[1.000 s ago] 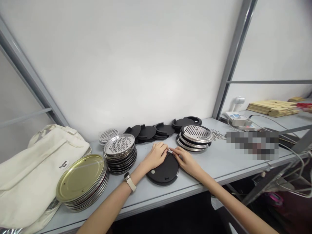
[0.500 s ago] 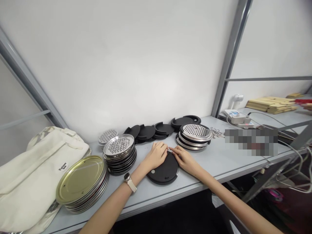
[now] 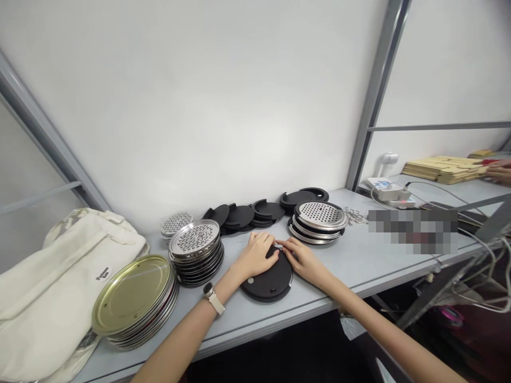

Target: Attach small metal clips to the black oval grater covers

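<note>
A round black disc (image 3: 268, 281) lies flat on the grey shelf (image 3: 351, 266) in front of me. My left hand (image 3: 255, 255), a watch on its wrist, rests on the disc's far left edge with fingers curled. My right hand (image 3: 301, 258) meets it at the disc's far edge, fingertips pinched. Between the two sets of fingertips sits a small metal piece (image 3: 278, 247), too small to name.
Stack of perforated steel discs (image 3: 195, 250) and gold-coloured lids (image 3: 133, 298) at left, with a cream cloth bag (image 3: 51, 282). Black discs (image 3: 247, 215) lie behind. Another perforated stack (image 3: 320, 221) and wire clips (image 3: 353, 215) at right. Farther right, a power strip (image 3: 389, 191), cardboard sheets (image 3: 443, 169), another person's hand (image 3: 499, 173).
My hands stay at the disc's far edge; the left fingers have curled slightly lower over it. The view has shifted a little. Another person's hand at far right has moved.
</note>
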A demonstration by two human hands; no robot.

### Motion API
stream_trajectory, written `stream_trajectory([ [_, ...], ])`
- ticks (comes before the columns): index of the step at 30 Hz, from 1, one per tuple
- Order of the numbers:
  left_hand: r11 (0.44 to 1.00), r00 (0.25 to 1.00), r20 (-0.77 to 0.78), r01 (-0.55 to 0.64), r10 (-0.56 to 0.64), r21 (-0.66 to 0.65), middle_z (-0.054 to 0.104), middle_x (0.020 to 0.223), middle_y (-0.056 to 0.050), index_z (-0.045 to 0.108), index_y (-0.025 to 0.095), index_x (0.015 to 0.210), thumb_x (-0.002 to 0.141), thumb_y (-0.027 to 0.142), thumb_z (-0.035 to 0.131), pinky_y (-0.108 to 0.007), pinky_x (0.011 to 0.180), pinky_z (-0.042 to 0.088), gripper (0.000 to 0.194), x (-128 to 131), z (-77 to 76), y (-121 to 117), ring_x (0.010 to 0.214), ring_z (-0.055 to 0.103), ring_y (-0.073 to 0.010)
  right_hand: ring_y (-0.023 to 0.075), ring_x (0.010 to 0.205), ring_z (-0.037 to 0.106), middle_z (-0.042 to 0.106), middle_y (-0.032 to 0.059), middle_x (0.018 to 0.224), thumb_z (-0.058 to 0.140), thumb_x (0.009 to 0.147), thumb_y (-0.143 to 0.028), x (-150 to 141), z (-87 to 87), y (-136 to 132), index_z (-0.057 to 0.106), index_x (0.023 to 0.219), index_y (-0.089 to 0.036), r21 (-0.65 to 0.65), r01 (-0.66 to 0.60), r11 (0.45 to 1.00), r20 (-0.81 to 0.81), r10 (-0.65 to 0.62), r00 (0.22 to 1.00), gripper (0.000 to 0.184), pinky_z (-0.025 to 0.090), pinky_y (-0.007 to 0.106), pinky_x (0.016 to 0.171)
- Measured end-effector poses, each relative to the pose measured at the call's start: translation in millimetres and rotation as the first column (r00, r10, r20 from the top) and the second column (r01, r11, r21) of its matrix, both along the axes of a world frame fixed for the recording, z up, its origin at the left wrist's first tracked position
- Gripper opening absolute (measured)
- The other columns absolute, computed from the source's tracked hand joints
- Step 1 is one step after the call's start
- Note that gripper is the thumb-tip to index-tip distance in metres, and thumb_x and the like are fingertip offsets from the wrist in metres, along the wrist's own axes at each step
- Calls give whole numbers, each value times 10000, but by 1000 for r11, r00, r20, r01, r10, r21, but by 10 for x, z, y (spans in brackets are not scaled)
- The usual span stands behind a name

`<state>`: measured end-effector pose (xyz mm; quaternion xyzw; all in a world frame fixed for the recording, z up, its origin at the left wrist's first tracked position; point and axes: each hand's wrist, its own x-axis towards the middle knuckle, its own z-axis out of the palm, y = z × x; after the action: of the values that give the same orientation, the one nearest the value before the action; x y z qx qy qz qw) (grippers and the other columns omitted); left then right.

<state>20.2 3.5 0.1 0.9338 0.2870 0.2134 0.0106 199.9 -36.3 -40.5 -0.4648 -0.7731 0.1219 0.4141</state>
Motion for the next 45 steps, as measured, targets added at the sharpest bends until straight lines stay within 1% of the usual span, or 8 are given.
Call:
stream_trajectory([
  [7, 1000, 1000, -13, -5, 5, 2, 550, 912, -35, 478, 195, 898, 896, 265, 458, -356, 875, 354, 73, 0, -1, 5, 927, 501, -208, 197, 841, 609, 611, 86, 913, 391, 933, -194, 11, 7, 8, 619, 1088, -170, -4, 8, 1000, -13, -8, 1000, 277, 498, 341, 779],
  [16, 1000, 1000, 2, 16, -16, -18, 568, 945, -39, 512, 200, 934, 906, 274, 451, -366, 908, 347, 100, 1, -30, 27, 963, 507, -209, 192, 837, 622, 633, 74, 917, 433, 922, -205, 38, -3, 13, 646, 1050, -188, -10, 4, 1000, -64, -4, 998, 249, 503, 329, 773],
  [21, 1000, 1000, 1, 13, -12, -27, 568, 928, -34, 514, 201, 911, 898, 273, 461, -366, 904, 352, 91, 1, -24, 26, 951, 512, -208, 181, 785, 610, 630, 43, 844, 465, 914, -233, 27, 24, -11, 625, 938, -195, 2, 10, 1000, -84, -10, 996, 166, 497, 306, 733],
  [25, 1000, 1000, 2, 16, -16, -19, 579, 918, -32, 520, 197, 901, 900, 273, 465, -362, 910, 350, 94, -1, -25, 28, 944, 516, -203, 173, 747, 591, 613, 31, 809, 470, 907, -231, 29, 20, -9, 594, 897, -194, 7, 18, 1000, -94, -17, 995, 129, 486, 291, 696],
  [32, 999, 1000, 4, 14, -14, -38, 607, 971, -41, 559, 207, 963, 893, 262, 478, -383, 940, 332, 121, 5, -35, 28, 991, 525, -216, 168, 707, 572, 591, 15, 759, 478, 875, -197, 40, 6, 12, 568, 823, -200, 11, 37, 999, -63, -37, 997, 104, 470, 283, 663],
  [37, 999, 1000, 16, 16, -15, -40, 598, 995, -42, 544, 206, 997, 891, 258, 481, -375, 943, 334, 133, -1, -30, 24, 1006, 522, -212, 169, 709, 554, 570, 19, 764, 462, 873, -166, 23, 19, 0, 540, 805, -205, 27, 44, 999, -23, -43, 999, 110, 457, 281, 660],
  [41, 999, 1000, 23, 17, -16, -32, 586, 992, -39, 526, 203, 985, 895, 261, 476, -364, 937, 338, 118, -3, -35, 30, 1000, 517, -205, 172, 730, 543, 551, 28, 792, 427, 891, -154, 6, 11, -10, 521, 809, -209, 49, 50, 998, -7, -49, 999, 136, 449, 282, 676],
  [45, 999, 1000, 22, 24, -23, -31, 578, 980, -36, 522, 202, 976, 892, 257, 481, -367, 936, 339, 109, -4, -38, 37, 995, 511, -205, 173, 733, 536, 548, 26, 792, 431, 871, -133, 13, -11, -3, 511, 836, -206, 37, 33, 999, -14, -33, 999, 114, 447, 289, 683],
])
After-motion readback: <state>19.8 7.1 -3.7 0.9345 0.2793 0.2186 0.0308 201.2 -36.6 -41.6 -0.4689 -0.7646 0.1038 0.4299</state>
